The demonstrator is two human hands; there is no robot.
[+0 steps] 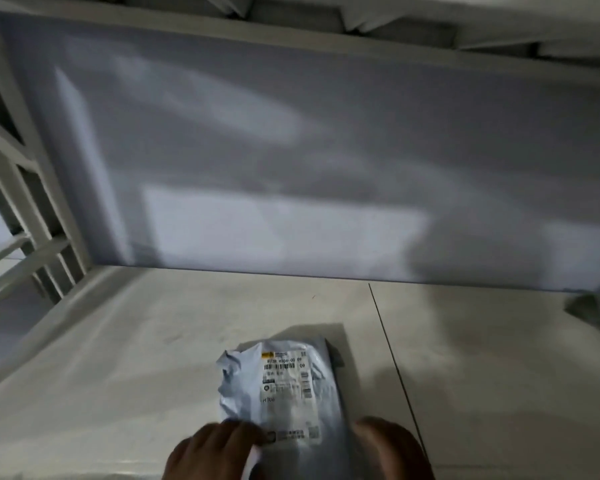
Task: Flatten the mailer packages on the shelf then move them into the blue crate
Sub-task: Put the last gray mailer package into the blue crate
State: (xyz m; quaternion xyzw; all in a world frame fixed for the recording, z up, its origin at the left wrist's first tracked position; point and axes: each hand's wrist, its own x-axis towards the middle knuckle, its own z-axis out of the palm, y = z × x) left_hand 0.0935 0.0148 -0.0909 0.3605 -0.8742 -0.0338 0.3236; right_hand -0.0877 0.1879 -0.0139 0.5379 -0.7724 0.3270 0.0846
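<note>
A pale grey mailer package (284,386) with a white shipping label lies on the shelf board (118,375) near its front edge. Its left end is crumpled. My left hand (212,452) rests on the package's near left corner, fingers spread and pressing down. My right hand (392,448) lies on the near right corner, also pressing flat. Both hands are cut off by the bottom of the view. No blue crate shows.
A grey back panel (326,150) closes the rear of the shelf. The metal shelf frame (25,209) stands at the left. Another grey package's edge (596,306) pokes in at the far right. A thin seam (392,362) runs across the board.
</note>
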